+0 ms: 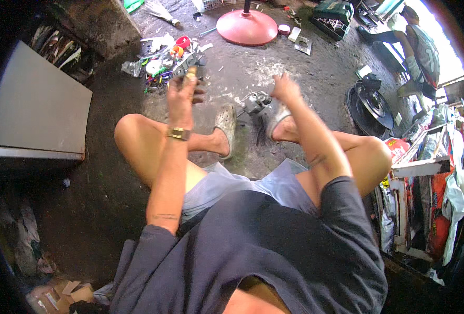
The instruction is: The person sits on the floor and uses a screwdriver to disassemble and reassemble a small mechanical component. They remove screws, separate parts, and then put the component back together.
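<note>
My left hand (pixel 182 97) is raised near a pile of small coloured parts and bags (pixel 158 68), its fingers partly curled and blurred around a small yellowish thing (pixel 191 73); I cannot tell whether it grips it. My right hand (pixel 287 86) hangs blurred, fingers apart and holding nothing visible, above and right of a grey metal motor-like assembly with wires (pixel 255 104). That assembly lies on the floor between my feet in pale clogs (pixel 225 120).
A red round stand base (pixel 246 29), green tool case (pixel 329 21) and black fan parts (pixel 371 110) lie ahead. A person (pixel 420 52) is at the upper right. A grey cabinet (pixel 38 104) is left; stacked scrap (pixel 436 183) is right.
</note>
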`<state>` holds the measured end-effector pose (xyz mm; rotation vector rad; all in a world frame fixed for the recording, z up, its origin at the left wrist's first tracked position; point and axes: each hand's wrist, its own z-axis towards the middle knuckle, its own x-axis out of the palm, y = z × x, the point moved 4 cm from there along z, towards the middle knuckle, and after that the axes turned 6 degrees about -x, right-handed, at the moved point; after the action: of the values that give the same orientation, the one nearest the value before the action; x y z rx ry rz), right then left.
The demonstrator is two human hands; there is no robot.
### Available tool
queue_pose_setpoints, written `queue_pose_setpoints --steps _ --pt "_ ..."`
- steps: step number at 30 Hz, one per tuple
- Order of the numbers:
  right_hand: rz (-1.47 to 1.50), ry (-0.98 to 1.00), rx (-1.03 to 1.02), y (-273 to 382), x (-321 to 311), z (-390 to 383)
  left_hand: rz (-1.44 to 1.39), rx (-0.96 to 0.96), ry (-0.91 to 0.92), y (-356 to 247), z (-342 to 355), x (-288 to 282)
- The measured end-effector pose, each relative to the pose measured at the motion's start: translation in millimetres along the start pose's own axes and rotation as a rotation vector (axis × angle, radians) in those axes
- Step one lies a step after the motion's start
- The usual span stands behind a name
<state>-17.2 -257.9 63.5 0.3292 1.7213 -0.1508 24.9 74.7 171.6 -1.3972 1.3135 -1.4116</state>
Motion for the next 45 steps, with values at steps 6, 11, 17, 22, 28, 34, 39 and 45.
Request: queue_pose_setpoints --steps 6,11,17,22,28,34,39,45 --pt "-0.15 -0.158 -0.085 -82 -195 36 0.542 0.324 0.131 -148 40 -23" --pt "-0.171 -0.34 -0.13 -138 -242 31 0.98 0.239 0.183 -161 130 -28" --pt "0.038 -0.123 -0.136 -188 -135 18 1.31 0.046 0.308 118 222 -53" --pt "0.413 0.037 0.093 -220 62 -64 1.323 -0.301 0.312 294 174 -9" --pt "0.888 0.019 0.593 -165 173 -175 1.555 0.12 0.674 315 156 61" --pt "0.898 -0.028 0.577 -141 176 -132 1.406 0.135 0.706 307 138 101" --pt "0.474 0.04 -0.023 -115 133 20 1.375 0.046 0.568 329 142 125" --pt "0.042 0.03 -0.702 -70 149 122 1.431 0.043 0.537 335 144 130"
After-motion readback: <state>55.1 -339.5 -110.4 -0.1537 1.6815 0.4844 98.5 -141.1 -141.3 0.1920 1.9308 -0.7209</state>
